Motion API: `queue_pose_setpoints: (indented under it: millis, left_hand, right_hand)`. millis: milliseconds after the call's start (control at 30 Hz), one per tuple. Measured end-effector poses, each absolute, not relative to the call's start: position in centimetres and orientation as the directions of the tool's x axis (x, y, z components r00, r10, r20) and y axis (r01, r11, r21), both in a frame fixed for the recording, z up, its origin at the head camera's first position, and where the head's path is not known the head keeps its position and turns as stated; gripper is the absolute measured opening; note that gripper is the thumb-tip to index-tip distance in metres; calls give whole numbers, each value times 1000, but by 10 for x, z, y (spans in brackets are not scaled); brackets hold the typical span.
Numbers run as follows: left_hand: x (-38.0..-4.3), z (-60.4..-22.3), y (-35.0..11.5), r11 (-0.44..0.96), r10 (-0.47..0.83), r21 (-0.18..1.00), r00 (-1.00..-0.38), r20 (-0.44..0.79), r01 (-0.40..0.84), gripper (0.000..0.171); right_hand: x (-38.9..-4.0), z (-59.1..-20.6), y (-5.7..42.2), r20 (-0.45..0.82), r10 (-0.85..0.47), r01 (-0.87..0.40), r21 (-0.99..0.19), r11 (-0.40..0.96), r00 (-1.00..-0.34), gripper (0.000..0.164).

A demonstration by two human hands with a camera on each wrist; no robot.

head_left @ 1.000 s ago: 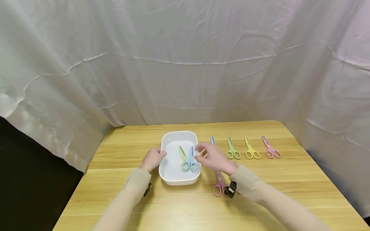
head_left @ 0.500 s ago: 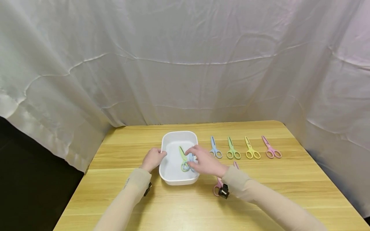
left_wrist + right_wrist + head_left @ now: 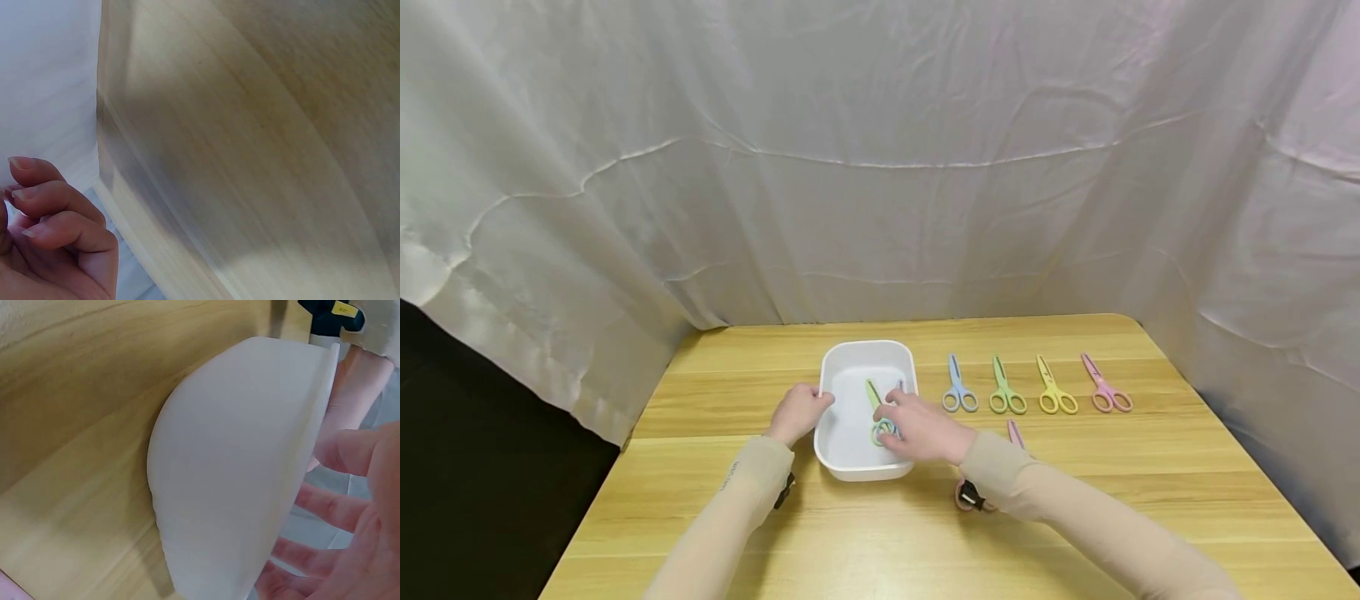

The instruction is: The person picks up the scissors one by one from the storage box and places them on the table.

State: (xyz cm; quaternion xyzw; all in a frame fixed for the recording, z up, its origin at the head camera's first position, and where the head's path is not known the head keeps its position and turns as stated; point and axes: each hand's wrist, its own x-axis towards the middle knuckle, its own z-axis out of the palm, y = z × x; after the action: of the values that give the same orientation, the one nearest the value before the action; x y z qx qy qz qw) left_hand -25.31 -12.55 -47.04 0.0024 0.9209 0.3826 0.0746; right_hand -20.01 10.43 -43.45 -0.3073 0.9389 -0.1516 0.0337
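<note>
A white plastic tray [image 3: 848, 421] stands on the wooden table, with its outer wall large in the right wrist view. My left hand [image 3: 797, 413] grips its left rim, thumb over the edge and fingers against the outside. Inside lie light-green scissors [image 3: 873, 393], and across them blue scissors [image 3: 900, 385] that are mostly covered by my right hand [image 3: 925, 428]. That hand reaches over the tray's right rim, its fingertips down among the scissors' handles. In the right wrist view its fingers are spread and slightly bent, partly hidden behind the tray wall.
Right of the tray lies a row of scissors: blue [image 3: 955, 373], green [image 3: 999, 375], yellow [image 3: 1047, 375] and pink [image 3: 1096, 375]. Nearer me, pink scissors [image 3: 1016, 433] are partly hidden under my right forearm, with another pink handle beside my wrist camera. A grey curtain [image 3: 880, 217] hangs behind the table.
My right hand has moved left from the tray's right rim to over the scissors inside, covering most of the blue pair. The left hand and the tray stay in place.
</note>
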Motion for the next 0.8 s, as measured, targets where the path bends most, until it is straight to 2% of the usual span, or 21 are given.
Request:
queue_pose_setpoints:
  millis: [433,567,800]
  left_hand:
    - [-254,-473,-126,718,62,695,-992,-109,-32,32]
    - [-254,-474,-126,714,62,699,-992,-113,-35,32]
    - [-255,-475,-126,716,56,697,-992,-113,-38,31]
  right_hand:
    - [-198,-426,86,-227,-541,-533,-101,840,-810,45]
    - [-198,-424,82,-284,-529,-540,-48,841,-799,44]
    - [-199,-425,78,-326,-524,-543,-37,839,-787,39]
